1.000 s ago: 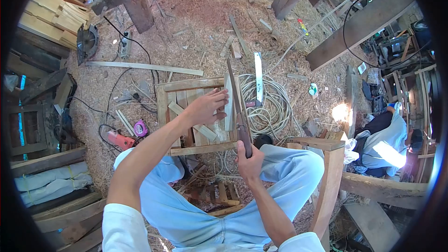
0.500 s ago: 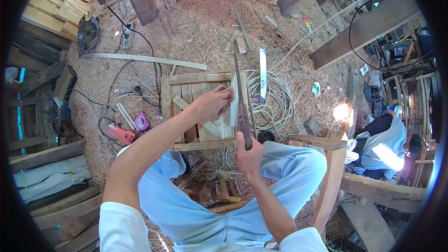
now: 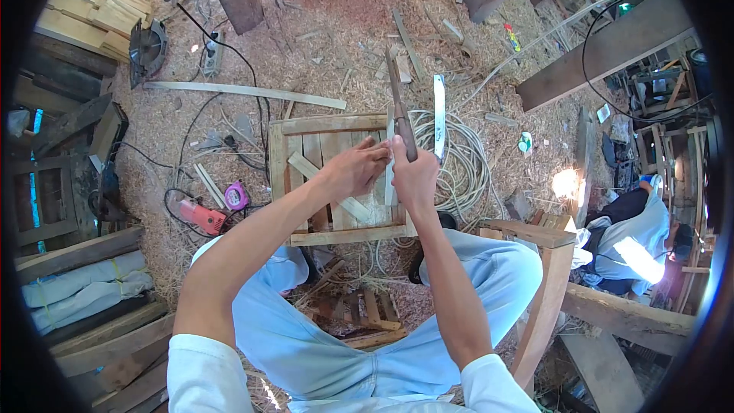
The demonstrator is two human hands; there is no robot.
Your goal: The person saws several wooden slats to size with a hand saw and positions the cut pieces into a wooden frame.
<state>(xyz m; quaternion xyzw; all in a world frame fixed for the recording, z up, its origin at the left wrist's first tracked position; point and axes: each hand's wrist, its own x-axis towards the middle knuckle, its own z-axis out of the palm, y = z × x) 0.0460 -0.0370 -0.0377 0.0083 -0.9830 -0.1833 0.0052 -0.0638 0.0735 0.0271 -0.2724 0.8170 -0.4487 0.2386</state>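
Observation:
My right hand [image 3: 415, 180] is wrapped round the brown handle of a hand saw [image 3: 396, 92], whose dark narrow blade points away from me. Under it a pale wooden strip [image 3: 391, 193] lies along the right side of a slatted wooden frame [image 3: 344, 236]. My left hand [image 3: 355, 173] grips that strip at the fingertips, close beside the saw. Another loose slat [image 3: 354, 209] lies slanted across the frame, partly beneath my left forearm. Just right of the saw is the pale blade of a try square [image 3: 439, 115].
Coiled cable [image 3: 468, 172] lies right of the frame. On the left are a purple tape measure [image 3: 237, 196], a red power tool [image 3: 202, 217], and a circular saw [image 3: 147, 53]. A wooden post [image 3: 544, 298] stands by my right knee; another person [image 3: 633, 237] crouches far right.
My right hand has pushed the saw forward, away from me, and now sits beside my left hand. The left hand stays on the strip; the view has shifted slightly.

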